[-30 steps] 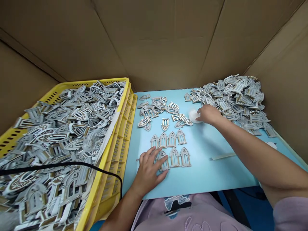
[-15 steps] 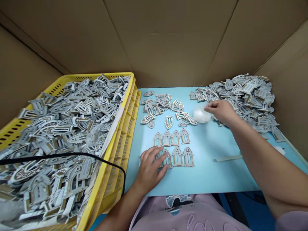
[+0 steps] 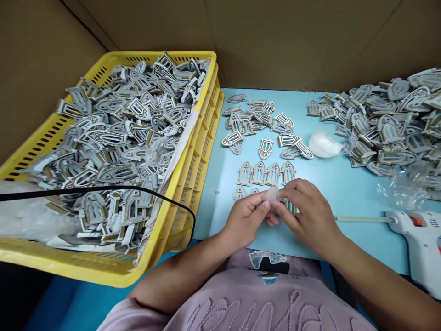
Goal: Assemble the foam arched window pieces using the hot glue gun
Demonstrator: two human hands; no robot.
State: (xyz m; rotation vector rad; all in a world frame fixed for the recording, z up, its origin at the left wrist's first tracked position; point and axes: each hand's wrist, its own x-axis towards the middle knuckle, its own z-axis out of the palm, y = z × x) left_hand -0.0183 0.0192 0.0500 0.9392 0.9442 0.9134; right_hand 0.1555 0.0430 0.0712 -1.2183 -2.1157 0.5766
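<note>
Between the fingertips of my left hand and my right hand is a small translucent white piece, pinched by both. The hands meet over the lower row of grey arched window pieces and hide part of it. Just beyond, the upper row of arched pieces stays in view. A clear bag with white contents lies on the table to the right, beside loose window pieces.
A yellow crate full of window pieces stands at the left, with a black cable across it. At the right are a large heap of pieces, crumpled clear plastic and a white glue gun on the blue table.
My right hand has left the bag of white contents and come to my left hand. Both now hold the small translucent piece. The view has shifted, bringing the glue gun into sight.
</note>
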